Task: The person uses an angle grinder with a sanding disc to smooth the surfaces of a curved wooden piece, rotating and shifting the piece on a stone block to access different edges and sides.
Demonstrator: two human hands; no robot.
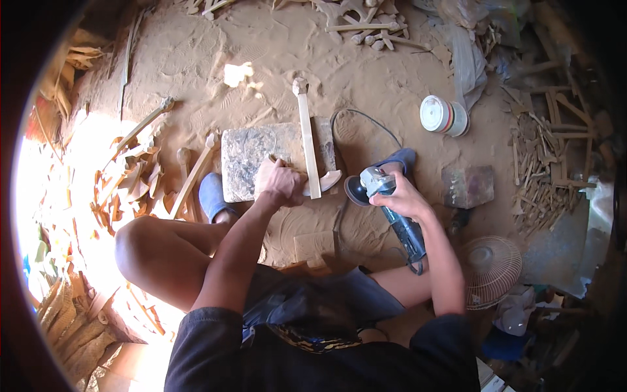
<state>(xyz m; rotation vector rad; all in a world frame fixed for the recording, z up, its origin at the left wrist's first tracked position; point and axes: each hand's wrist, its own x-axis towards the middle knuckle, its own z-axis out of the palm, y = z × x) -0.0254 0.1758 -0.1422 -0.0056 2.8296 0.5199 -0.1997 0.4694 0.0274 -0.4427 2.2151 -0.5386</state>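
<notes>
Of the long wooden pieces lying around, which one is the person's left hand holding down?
The pale wooden piece lying across the stone slab, pinned at its near end by the left hand. The others lie untouched in the sawdust to the left.

My left hand (279, 183) presses a carved wooden piece (308, 140) onto the stone slab (251, 157); my right hand (401, 196) grips the angle grinder (388, 206) just beside it.

A round white tub (445, 115) with a striped red and green side lies tipped on the sawdust beyond the right hand (400, 195); no signs or screens
</notes>
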